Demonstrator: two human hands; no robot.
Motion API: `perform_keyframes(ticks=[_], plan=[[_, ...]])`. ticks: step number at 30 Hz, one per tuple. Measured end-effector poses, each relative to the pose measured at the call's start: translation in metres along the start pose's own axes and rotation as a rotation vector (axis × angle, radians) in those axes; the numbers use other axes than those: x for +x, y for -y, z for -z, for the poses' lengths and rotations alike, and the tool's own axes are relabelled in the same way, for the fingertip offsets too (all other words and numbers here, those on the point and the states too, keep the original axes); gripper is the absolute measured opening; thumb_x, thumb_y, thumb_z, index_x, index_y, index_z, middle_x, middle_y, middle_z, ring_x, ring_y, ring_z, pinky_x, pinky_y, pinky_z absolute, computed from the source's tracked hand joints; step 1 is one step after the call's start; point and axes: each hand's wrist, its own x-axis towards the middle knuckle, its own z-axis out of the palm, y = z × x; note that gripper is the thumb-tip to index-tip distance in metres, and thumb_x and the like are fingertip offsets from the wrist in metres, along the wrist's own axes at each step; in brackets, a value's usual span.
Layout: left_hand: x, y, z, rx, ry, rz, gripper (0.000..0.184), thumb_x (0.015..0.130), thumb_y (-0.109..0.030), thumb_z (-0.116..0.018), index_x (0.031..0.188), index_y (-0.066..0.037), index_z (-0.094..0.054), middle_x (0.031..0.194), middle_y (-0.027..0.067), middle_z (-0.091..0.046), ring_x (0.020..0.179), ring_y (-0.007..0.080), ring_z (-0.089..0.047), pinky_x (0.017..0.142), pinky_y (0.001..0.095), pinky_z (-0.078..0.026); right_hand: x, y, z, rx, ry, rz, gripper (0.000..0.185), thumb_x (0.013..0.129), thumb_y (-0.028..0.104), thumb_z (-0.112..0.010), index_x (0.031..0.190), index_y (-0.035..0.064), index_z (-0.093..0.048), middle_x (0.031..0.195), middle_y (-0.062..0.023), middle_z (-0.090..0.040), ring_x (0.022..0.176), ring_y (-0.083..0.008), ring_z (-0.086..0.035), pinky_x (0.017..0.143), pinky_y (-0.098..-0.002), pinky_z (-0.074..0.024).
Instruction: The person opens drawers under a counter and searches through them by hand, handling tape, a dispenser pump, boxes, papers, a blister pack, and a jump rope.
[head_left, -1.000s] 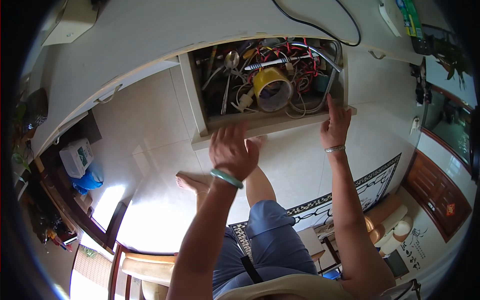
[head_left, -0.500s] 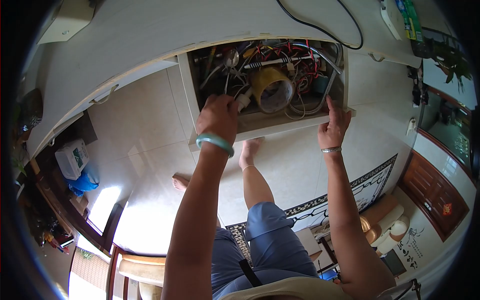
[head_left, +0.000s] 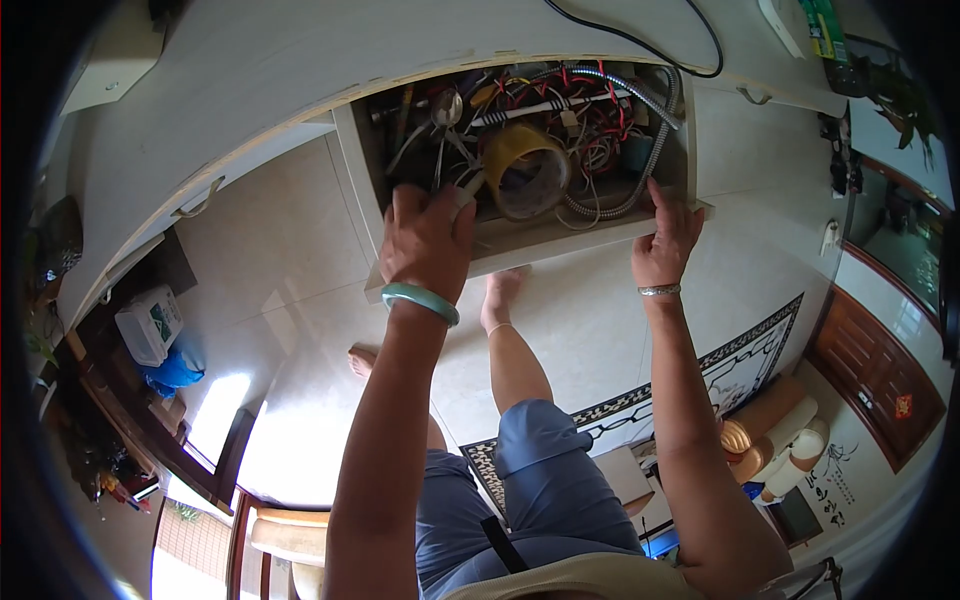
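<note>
A pulled-out drawer (head_left: 560, 240) is packed with cables and small household items. My left hand (head_left: 425, 235) reaches over its front left part, fingers bent down inside and their tips hidden. A small white piece (head_left: 467, 190) lies against the thumb side; whether it is gripped is unclear. Beside it a roll of yellowish tape (head_left: 518, 170) stands on edge. My right hand (head_left: 668, 240) is at the front right corner, curled over the front panel with the index finger stretched along the inside. A grey metal flexible hose (head_left: 655, 165) curves near that fingertip.
Further back in the drawer are a metal spoon-like piece (head_left: 446, 108), a white rod (head_left: 550, 108) and tangled red and white wires (head_left: 600, 150). Above is a pale tabletop (head_left: 400, 45) with a black cable (head_left: 640, 40). My legs (head_left: 520, 365) stand close below the drawer.
The view has shifted slightly, so the drawer appears further left and higher. My left hand has moved a little closer to the white piece. My right hand keeps its place at the corner.
</note>
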Motion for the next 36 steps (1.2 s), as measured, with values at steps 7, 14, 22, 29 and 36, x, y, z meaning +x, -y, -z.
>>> perform_keyframes(ticks=[7,14,22,29,36], plan=[[0.061,-0.010,-0.043,0.343,0.164,-0.072,0.020,0.083,-0.019,-0.059,0.101,-0.017,-0.066,0.106,0.0095,-0.056,0.108,0.0290,-0.051,0.087,0.0355,-0.047,0.001,0.003,-0.001,0.035,-0.041,-0.013,0.076,0.056,-0.009,-0.051,0.126,0.0214,-0.050,0.087,-0.0033,-0.049,0.094,-0.0260,-0.049,0.107,-0.0554,-0.0181],[0.079,-0.009,-0.043,0.231,0.414,0.100,0.023,0.082,-0.028,-0.061,0.102,-0.020,-0.066,0.113,0.0098,-0.060,0.104,0.0286,-0.058,0.090,0.0388,-0.046,0.000,0.003,-0.002,0.060,-0.043,-0.032,0.078,0.056,-0.009,-0.052,0.128,0.0207,-0.049,0.087,-0.0034,-0.050,0.095,-0.0258,-0.049,0.108,-0.0547,-0.0170],[0.058,0.010,-0.044,-0.313,0.115,-0.033,0.016,0.083,-0.021,-0.060,0.091,-0.007,-0.065,0.084,0.0126,-0.064,0.074,0.0282,-0.061,0.070,0.0361,-0.048,0.002,0.001,0.000,0.081,-0.042,-0.004,0.079,0.056,-0.009,-0.052,0.129,0.0202,-0.048,0.089,-0.0037,-0.051,0.097,-0.0254,-0.049,0.108,-0.0542,-0.0159],[0.043,0.019,-0.030,-0.828,0.004,0.061,0.015,0.088,-0.016,-0.056,0.092,-0.002,-0.057,0.073,0.0073,-0.062,0.066,0.0119,-0.055,0.062,0.0256,-0.045,0.000,0.002,-0.003,0.063,-0.051,-0.017,0.077,0.055,-0.008,-0.052,0.127,0.0193,-0.050,0.090,-0.0045,-0.052,0.097,-0.0261,-0.049,0.107,-0.0541,-0.0167],[0.037,0.018,-0.017,-0.583,-0.081,0.021,0.010,0.085,-0.015,-0.058,0.087,-0.005,-0.059,0.070,0.0055,-0.060,0.068,0.0171,-0.053,0.065,0.0292,-0.044,0.001,0.003,-0.003,0.060,-0.069,-0.001,0.077,0.054,-0.008,-0.051,0.126,0.0185,-0.051,0.089,-0.0046,-0.052,0.096,-0.0269,-0.049,0.107,-0.0541,-0.0165]])
